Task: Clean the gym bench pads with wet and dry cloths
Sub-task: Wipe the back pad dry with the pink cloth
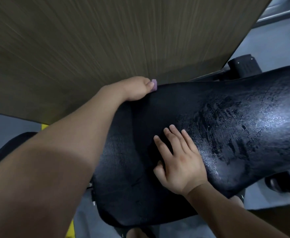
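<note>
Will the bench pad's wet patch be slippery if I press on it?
Probably slick: the bench pad glistens with wet streaks there. Likely firm too: the right hand lies flat on it without visibly sinking.

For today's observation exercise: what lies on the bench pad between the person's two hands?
In the head view, only bare matte black pad lies between the left hand, pinching a purple cloth, and the right hand.

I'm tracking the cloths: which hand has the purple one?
The left hand, at the bench pad's far edge, pinches the purple cloth; the right hand rests flat on the pad, fingers straight.
</note>
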A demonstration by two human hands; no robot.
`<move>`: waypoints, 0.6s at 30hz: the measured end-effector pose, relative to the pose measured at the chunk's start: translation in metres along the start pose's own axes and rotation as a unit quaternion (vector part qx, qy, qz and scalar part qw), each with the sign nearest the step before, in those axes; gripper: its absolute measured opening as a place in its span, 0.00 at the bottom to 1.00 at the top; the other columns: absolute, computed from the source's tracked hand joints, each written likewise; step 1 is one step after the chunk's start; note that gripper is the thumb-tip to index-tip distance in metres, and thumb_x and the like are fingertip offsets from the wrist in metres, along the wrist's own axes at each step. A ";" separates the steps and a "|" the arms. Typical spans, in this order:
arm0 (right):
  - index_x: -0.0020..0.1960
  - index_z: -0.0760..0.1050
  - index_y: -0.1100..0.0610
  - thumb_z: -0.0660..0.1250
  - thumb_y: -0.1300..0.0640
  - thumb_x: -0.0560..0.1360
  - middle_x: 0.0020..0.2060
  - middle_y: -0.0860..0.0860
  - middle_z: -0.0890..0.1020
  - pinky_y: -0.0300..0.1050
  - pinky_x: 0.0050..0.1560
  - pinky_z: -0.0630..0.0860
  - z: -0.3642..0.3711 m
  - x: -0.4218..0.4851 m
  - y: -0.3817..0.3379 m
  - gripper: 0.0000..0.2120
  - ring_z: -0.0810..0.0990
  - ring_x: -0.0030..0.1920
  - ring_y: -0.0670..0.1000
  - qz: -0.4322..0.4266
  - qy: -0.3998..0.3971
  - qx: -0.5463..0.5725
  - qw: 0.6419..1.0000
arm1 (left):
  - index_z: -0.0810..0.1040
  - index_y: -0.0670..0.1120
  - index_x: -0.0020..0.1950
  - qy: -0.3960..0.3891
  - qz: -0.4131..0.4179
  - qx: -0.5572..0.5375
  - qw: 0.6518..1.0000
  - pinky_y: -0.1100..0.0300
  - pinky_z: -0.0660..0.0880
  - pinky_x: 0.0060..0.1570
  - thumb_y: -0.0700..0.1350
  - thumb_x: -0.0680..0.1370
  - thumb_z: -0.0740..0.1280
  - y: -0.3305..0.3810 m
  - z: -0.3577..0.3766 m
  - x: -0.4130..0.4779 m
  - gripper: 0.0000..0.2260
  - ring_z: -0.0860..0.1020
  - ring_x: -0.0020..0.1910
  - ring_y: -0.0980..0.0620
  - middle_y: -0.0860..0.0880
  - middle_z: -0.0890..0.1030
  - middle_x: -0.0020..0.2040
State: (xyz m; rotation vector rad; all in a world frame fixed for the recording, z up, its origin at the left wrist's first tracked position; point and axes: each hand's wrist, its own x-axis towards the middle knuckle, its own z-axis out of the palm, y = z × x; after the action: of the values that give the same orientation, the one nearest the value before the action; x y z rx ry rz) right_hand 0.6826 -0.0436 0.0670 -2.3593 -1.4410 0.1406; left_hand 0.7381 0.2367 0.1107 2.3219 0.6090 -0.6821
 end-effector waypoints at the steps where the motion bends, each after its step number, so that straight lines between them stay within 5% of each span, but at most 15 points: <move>1: 0.72 0.76 0.57 0.66 0.50 0.67 0.71 0.62 0.74 0.61 0.77 0.60 0.000 0.000 0.000 0.33 0.65 0.78 0.61 0.000 0.001 0.001 1.000 | 0.77 0.47 0.69 -0.008 0.000 -0.012 1.000 0.57 0.65 0.70 0.52 0.88 0.52 0.012 0.000 0.007 0.19 0.74 0.69 0.50 0.50 0.78 0.68; 4: 0.72 0.76 0.57 0.67 0.50 0.67 0.71 0.62 0.74 0.62 0.77 0.60 0.000 0.000 0.001 0.33 0.64 0.78 0.61 0.003 0.000 0.001 1.000 | 0.80 0.48 0.63 -0.008 0.014 -0.024 1.000 0.50 0.67 0.71 0.54 0.86 0.56 0.046 0.007 0.034 0.17 0.76 0.66 0.47 0.47 0.79 0.67; 8: 0.71 0.76 0.57 0.67 0.50 0.66 0.71 0.62 0.74 0.61 0.77 0.60 0.001 0.001 0.000 0.33 0.64 0.78 0.61 0.004 0.003 0.005 1.000 | 0.77 0.49 0.49 -0.023 0.113 -0.001 0.993 0.53 0.69 0.59 0.53 0.84 0.54 0.089 0.022 0.044 0.15 0.75 0.52 0.48 0.48 0.80 0.53; 12: 0.71 0.76 0.57 0.68 0.50 0.66 0.71 0.62 0.74 0.61 0.78 0.59 0.001 0.001 0.001 0.33 0.65 0.78 0.61 -0.001 0.006 -0.002 1.000 | 0.73 0.51 0.75 0.030 0.163 0.047 0.985 0.55 0.62 0.73 0.47 0.86 0.56 0.066 0.027 0.028 0.18 0.68 0.74 0.50 0.50 0.71 0.76; 14: 0.71 0.76 0.57 0.67 0.50 0.66 0.70 0.62 0.74 0.61 0.78 0.59 0.000 0.001 0.001 0.33 0.65 0.77 0.61 0.000 0.007 -0.001 1.000 | 0.70 0.54 0.77 0.044 0.136 0.027 0.989 0.56 0.61 0.75 0.47 0.86 0.57 0.038 0.019 0.016 0.19 0.67 0.76 0.52 0.54 0.69 0.78; 18: 0.71 0.76 0.58 0.66 0.50 0.67 0.70 0.62 0.74 0.61 0.78 0.60 0.000 0.001 0.000 0.33 0.65 0.77 0.62 0.003 0.005 0.005 1.000 | 0.81 0.50 0.52 0.044 0.064 0.074 0.994 0.57 0.69 0.56 0.49 0.86 0.56 0.017 0.004 0.001 0.14 0.77 0.60 0.47 0.51 0.82 0.54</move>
State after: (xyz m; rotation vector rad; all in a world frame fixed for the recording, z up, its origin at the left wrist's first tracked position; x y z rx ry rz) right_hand 0.6834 -0.0427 0.0666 -2.3527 -1.4259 0.1371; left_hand 0.7472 0.2221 0.1154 2.5145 0.4570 -0.5836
